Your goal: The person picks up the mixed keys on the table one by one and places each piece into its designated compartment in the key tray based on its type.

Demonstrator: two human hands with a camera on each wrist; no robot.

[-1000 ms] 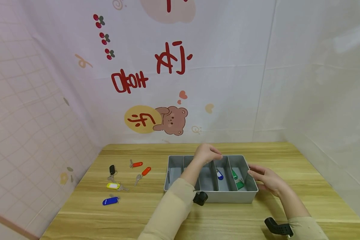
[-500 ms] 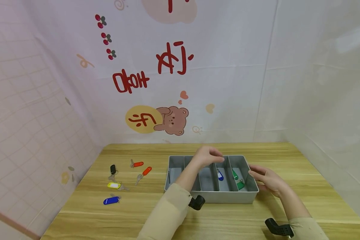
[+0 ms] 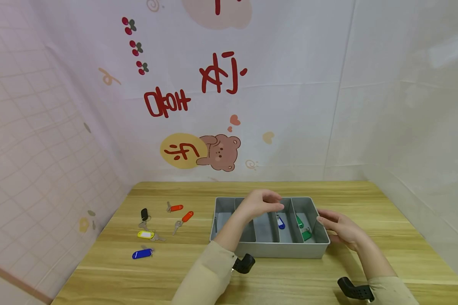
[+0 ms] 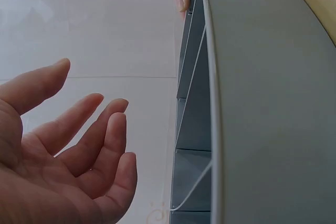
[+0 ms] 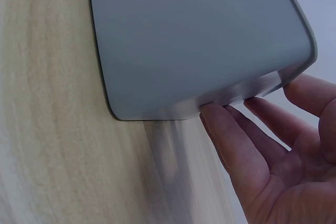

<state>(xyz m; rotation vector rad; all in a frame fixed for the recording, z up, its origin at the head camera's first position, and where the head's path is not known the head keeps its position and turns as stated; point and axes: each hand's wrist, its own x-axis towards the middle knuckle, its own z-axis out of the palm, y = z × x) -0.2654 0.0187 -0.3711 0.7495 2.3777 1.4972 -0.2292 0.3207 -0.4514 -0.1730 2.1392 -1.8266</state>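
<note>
My left hand (image 3: pixel 260 203) hovers over the grey divided box (image 3: pixel 267 250). Its fingers are loosely bent and apart, and the left wrist view shows nothing held in that hand (image 4: pixel 79 150). With my right hand (image 3: pixel 341 228) I hold the box's right end wall, the thumb at the rim and the fingers against the outside in the right wrist view. A blue key tag (image 3: pixel 280 222) lies in the compartment second from the right. The rightmost compartment holds two green key tags (image 3: pixel 307 234). My left arm hides part of the left compartments.
Left on the wooden table (image 3: pixel 110 279) lie keys with tags: two orange tags (image 3: pixel 187 216), a yellow tag (image 3: pixel 146 234), a blue tag (image 3: pixel 142 253) and a black fob (image 3: pixel 144 214). A printed cloth (image 3: pixel 290 106) hangs behind the table.
My left hand has lowered slightly over the box, and its thumb and fingertips have spread apart. My right hand stays at the box's right end. The keys on the table have not moved.
</note>
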